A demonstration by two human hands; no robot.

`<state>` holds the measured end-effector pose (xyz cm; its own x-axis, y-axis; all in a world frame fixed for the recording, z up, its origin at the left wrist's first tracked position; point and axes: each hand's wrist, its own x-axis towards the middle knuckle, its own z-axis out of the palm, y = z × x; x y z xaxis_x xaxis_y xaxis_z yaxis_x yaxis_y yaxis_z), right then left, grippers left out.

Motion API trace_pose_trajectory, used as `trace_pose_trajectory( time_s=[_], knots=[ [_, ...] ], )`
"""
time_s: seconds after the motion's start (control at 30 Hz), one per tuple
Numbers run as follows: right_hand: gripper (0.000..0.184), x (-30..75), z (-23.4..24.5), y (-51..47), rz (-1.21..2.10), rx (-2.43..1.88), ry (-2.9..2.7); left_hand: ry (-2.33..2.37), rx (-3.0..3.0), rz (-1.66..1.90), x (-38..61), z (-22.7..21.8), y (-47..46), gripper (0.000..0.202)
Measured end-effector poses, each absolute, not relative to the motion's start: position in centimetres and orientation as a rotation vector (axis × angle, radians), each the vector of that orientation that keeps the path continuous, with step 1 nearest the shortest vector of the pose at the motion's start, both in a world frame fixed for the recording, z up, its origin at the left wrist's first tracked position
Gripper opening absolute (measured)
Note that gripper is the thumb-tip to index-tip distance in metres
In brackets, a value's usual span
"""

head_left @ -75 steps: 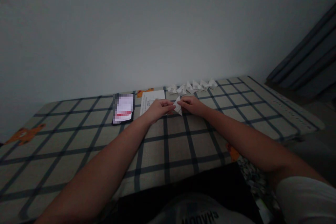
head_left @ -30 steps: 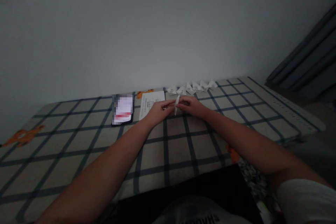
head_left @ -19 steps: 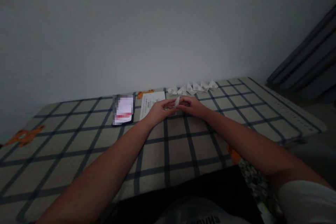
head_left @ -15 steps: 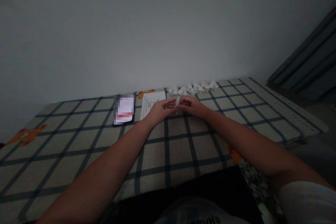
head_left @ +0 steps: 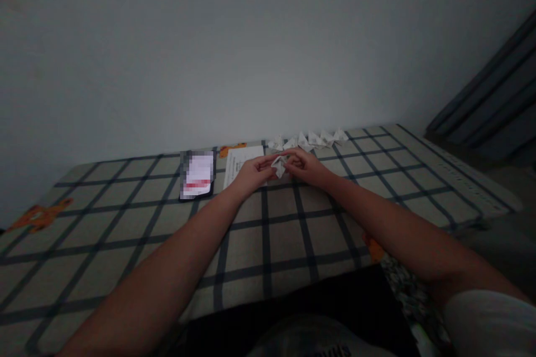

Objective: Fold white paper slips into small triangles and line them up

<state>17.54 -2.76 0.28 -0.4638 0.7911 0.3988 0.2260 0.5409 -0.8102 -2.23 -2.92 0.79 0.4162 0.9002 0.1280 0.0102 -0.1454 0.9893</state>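
A small folded white paper piece (head_left: 278, 165) is held between both hands, just above the checked bedsheet (head_left: 125, 223). My left hand (head_left: 250, 173) pinches its left side with closed fingers. From the right, my right hand (head_left: 306, 167) pinches it too. Behind the hands, a row of several finished folded paper pieces (head_left: 312, 139) lies along the wall. A white printed sheet (head_left: 240, 160) lies flat under and behind my left hand.
A phone (head_left: 196, 174) with a lit screen lies left of the sheet. Orange cartoon prints mark the bedsheet at the far left (head_left: 37, 215). A dark curtain (head_left: 489, 106) hangs at the right. The wall runs close behind the row.
The paper piece was a flat triangle, then was turned edge-on and pressed between the fingers; now it looks puffed open and sits slightly higher. The hands stayed in the same spot.
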Motion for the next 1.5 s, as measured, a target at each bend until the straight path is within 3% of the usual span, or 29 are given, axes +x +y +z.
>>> trace_pose_trajectory(
  time_s=[0.43, 0.63, 0.8, 0.93, 1.1, 1.27, 1.5],
  knots=[
    [0.029, 17.7, 0.7, -2.8, 0.600, -0.857, -2.137, 0.751, 1.404, 1.035, -2.4, 0.5, -2.4, 0.049],
    [0.029, 17.9, 0.9, -2.6, 0.509, -0.857, -2.183, 0.821, 1.584, 1.035, -2.4, 0.1, -2.1, 0.062],
    [0.029, 18.0, 0.4, -2.7, 0.705, -0.826, -2.118, 0.778, 1.705, 1.032, -2.4, -0.1, -1.9, 0.062],
    [0.040, 17.7, 0.3, -2.7, 0.902, -0.828, -1.977, 0.842, 1.857, 1.038, -2.4, 0.3, -2.3, 0.060],
    [0.023, 17.5, 0.4, -2.6, 0.857, -0.873, -1.995, 0.946, 1.932, 1.024, -2.3, 0.7, -2.9, 0.063],
    [0.021, 17.4, 0.5, -2.8, 0.812, -0.902, -1.936, 0.995, 1.976, 0.922, -2.3, 0.6, -2.9, 0.037],
    [0.026, 17.4, 0.5, -2.9, 0.854, -0.847, -1.997, 0.984, 1.823, 0.871, -2.4, 0.7, -2.9, 0.034]
  ],
)
